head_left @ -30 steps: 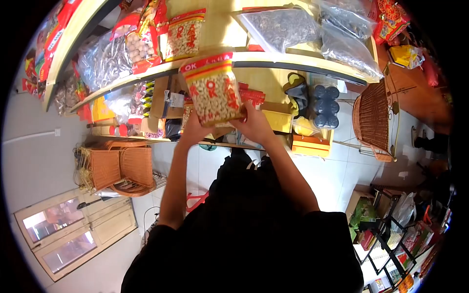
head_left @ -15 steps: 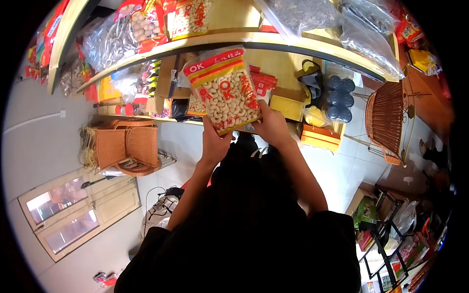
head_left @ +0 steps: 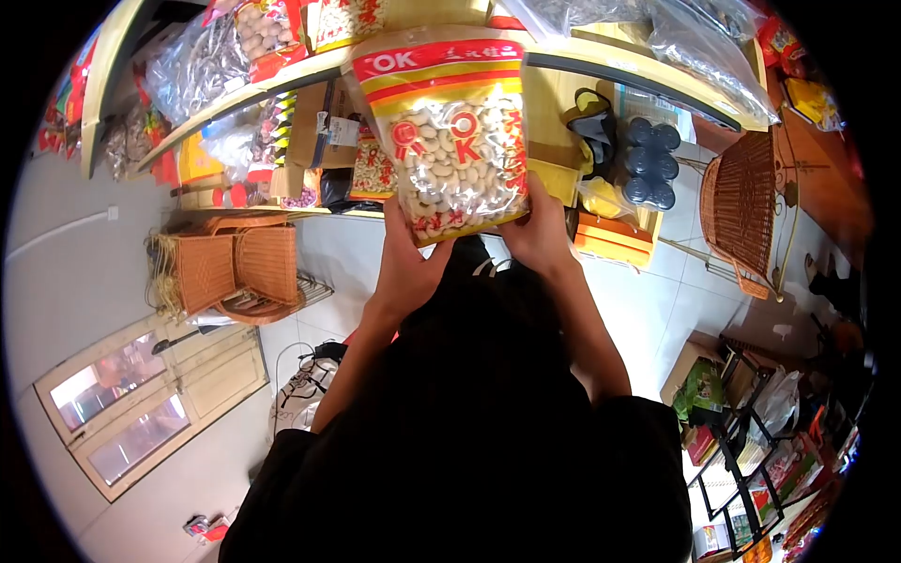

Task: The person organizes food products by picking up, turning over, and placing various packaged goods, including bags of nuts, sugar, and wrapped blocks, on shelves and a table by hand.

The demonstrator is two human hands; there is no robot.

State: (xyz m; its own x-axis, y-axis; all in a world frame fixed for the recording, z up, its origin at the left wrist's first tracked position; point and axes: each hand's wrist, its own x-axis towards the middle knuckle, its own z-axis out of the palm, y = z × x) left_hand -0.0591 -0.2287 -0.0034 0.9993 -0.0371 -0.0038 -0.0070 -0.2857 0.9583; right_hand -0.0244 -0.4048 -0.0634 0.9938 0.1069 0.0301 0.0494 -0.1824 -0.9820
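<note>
A clear plastic bag of cashews with a red and yellow top band faces me, close to the camera and nearly upright. My left hand grips its lower left corner. The lower right corner is held in my right hand. Behind the bag runs the front edge of a wooden shelf. A similar cashew bag lies on the lower level, partly hidden by the held one, and another rests on the upper level.
Clear bags of dried goods lie on the upper shelf at right. Dark bottles and an orange box are below. Wicker chairs stand at left, a wicker basket at right, and a black rack at lower right.
The bag has come up and closer to the camera, looking larger and more upright than before. Both hands have kept hold of its lower corners.
</note>
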